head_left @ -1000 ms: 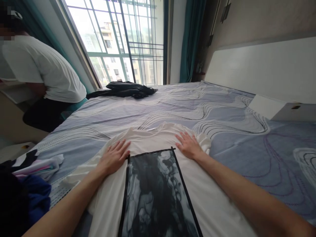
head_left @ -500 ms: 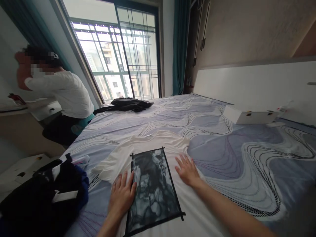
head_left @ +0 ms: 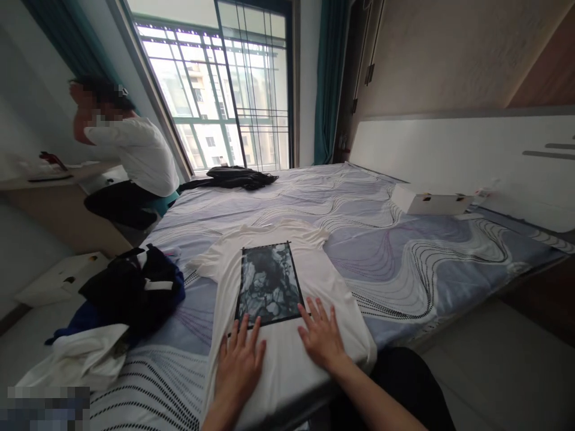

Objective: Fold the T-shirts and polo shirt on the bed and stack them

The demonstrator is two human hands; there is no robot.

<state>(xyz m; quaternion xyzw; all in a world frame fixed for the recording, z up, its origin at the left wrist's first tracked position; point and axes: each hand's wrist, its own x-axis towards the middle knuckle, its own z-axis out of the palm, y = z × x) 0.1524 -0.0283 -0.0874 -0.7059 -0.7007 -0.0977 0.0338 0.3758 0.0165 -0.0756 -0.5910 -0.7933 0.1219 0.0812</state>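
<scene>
Both hands (head_left: pixel 281 353) flat on T-shirt (head_left: pixel 314 281)

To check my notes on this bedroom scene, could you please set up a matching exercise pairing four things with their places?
Things:
1. white T-shirt
2. black garment
3. white box
4. dark clothes pile

Places:
a. near the headboard
b. bed's left edge
c. under both hands
d. far side, by the window

Pairs: 1-c, 2-d, 3-a, 4-b
</scene>
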